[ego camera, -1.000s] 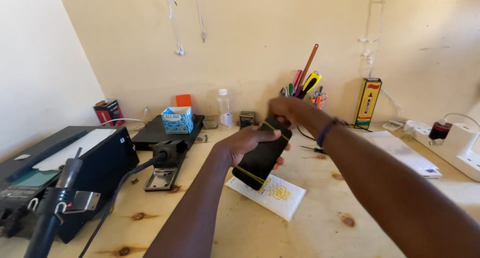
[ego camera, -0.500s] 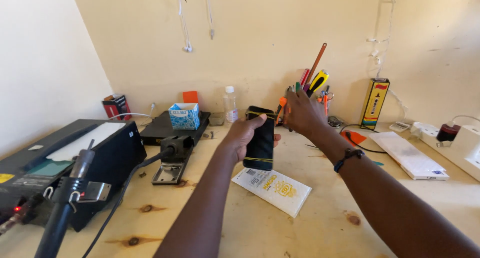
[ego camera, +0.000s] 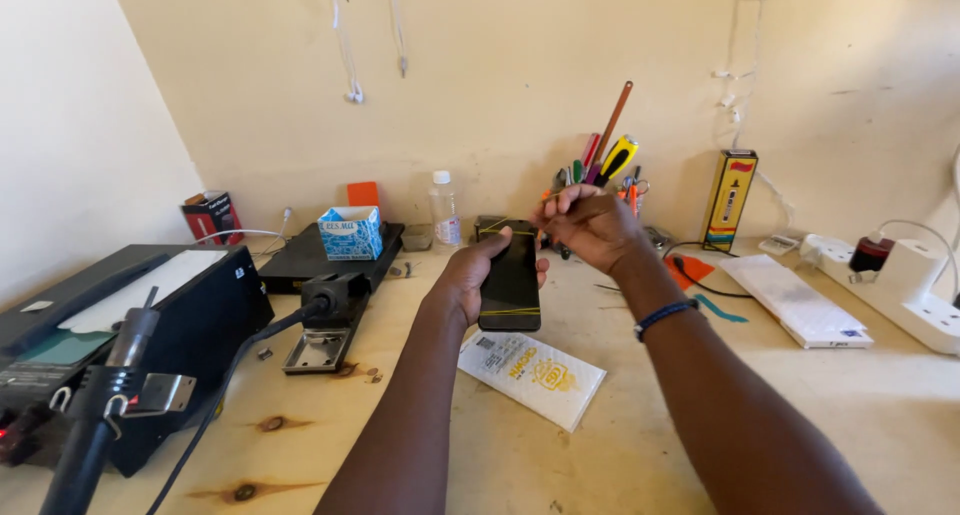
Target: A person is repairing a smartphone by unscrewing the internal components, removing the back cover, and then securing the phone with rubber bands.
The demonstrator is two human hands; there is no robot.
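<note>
Phone, dark slab with thin yellow bands across its top and lower end, is held upright above the worktop, near the middle of the scene. Our left hand grips it from the left side, thumb over the upper edge, fingers behind. Our right hand is pinched shut at the phone's top right corner; it appears to hold a strand of yellow band, though the strand is too fine to confirm.

Below the phone lies a white and yellow packet, flat on the worktop. Far behind the right hand stands a tool holder with screwdrivers and a pencil. Left: a small vise, a black station, a blue and white box. Right: a white power strip.

Risks, as we judge them: the band, under tension, could snap off the corner and slip from the pinch. The left grip covers one edge only, so a sideways pull could twist the phone loose onto the worktop. Uneven band tension might shift the screen panel.
</note>
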